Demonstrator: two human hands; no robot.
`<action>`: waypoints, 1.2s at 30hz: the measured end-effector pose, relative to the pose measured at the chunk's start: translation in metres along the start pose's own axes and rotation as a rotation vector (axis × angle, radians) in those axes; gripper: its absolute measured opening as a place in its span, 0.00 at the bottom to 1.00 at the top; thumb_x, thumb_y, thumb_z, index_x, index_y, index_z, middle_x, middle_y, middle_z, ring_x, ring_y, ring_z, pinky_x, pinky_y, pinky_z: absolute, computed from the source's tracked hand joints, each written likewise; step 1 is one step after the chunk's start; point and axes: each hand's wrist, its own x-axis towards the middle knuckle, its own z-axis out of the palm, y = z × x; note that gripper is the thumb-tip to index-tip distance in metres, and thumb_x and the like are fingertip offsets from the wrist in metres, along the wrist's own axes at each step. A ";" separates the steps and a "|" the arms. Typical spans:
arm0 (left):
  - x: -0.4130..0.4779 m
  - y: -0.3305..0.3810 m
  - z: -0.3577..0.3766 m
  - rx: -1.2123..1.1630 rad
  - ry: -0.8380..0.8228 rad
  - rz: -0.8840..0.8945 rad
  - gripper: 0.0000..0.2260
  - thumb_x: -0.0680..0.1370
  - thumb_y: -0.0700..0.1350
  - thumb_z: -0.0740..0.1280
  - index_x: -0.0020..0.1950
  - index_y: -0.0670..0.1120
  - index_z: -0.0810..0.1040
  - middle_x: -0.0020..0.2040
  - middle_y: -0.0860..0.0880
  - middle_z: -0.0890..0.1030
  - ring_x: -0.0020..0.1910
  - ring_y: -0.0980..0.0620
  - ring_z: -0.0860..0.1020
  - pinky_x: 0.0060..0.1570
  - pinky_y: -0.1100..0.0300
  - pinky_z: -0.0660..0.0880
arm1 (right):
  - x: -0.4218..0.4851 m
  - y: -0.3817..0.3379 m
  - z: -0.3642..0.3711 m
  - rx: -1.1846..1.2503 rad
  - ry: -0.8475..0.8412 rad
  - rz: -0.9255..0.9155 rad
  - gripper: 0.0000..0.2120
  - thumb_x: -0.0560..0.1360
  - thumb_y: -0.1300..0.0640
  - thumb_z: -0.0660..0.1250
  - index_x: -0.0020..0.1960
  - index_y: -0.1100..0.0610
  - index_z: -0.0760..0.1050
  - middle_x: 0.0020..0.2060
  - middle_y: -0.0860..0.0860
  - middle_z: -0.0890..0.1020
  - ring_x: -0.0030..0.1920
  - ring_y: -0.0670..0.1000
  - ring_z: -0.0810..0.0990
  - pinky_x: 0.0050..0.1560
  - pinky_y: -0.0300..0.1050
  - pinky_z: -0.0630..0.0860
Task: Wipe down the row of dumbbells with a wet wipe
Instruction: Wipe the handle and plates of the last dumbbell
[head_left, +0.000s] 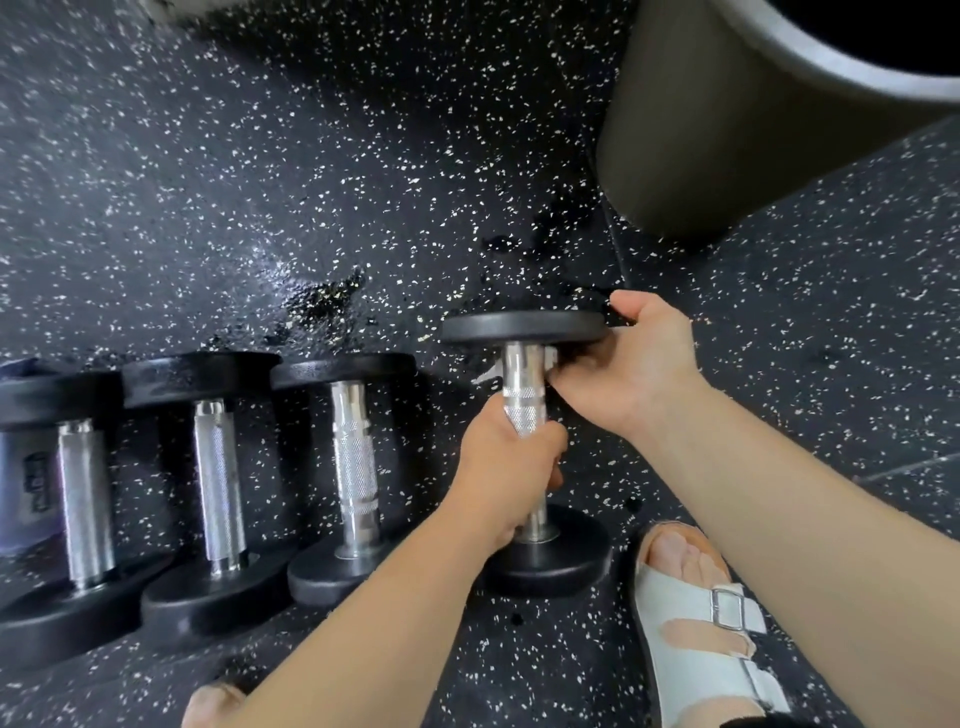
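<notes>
Head view, items as they lie:

1. Floor (260, 182): dark rubber with white flecks, and a wet-looking patch (327, 296) beyond the row.
2. Three dumbbells in a row, side by side, each with a steel handle and black end plates: first (85, 499), second (218, 478), third (356, 457).
3. Fourth dumbbell (524, 384): at the right end of the row, set slightly apart. Its near plate sits close beside your sandal (696, 623).
4. Your left hand (506, 467): clenched round the middle of the fourth dumbbell's handle.
5. Your right hand (634, 364): thumb hooked over the rim of the far plate, fingers curled beneath it, pinching the wipe against the top of the handle.
6. Wipe (485, 374): white, only small corners showing either side of the handle, just under the far plate.
7. Bin (691, 130): grey, standing at the upper right, well apart from the row. Its mouth is in shadow, so you cannot tell what it holds.
8. Purple object (21, 467): behind the first dumbbell at the left edge, too blurred to identify.
</notes>
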 end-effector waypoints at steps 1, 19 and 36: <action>0.000 0.001 0.001 0.006 0.003 0.013 0.07 0.73 0.37 0.65 0.47 0.48 0.72 0.32 0.46 0.74 0.32 0.49 0.74 0.35 0.57 0.74 | -0.001 -0.001 0.002 0.006 0.001 -0.008 0.20 0.76 0.53 0.56 0.59 0.67 0.71 0.55 0.61 0.79 0.58 0.59 0.77 0.65 0.52 0.70; 0.004 -0.003 -0.004 -0.261 -0.218 -0.066 0.09 0.72 0.29 0.61 0.39 0.42 0.69 0.25 0.46 0.69 0.23 0.51 0.67 0.32 0.57 0.75 | 0.007 0.001 -0.017 -0.106 0.119 -0.089 0.18 0.79 0.49 0.58 0.45 0.65 0.74 0.37 0.56 0.76 0.39 0.53 0.76 0.45 0.44 0.77; 0.005 -0.012 0.006 0.190 0.387 -0.043 0.15 0.78 0.44 0.64 0.62 0.46 0.63 0.47 0.48 0.76 0.44 0.47 0.78 0.46 0.52 0.77 | 0.003 -0.025 -0.050 -0.567 0.294 -0.300 0.08 0.71 0.70 0.61 0.48 0.65 0.75 0.59 0.64 0.79 0.56 0.62 0.81 0.62 0.56 0.75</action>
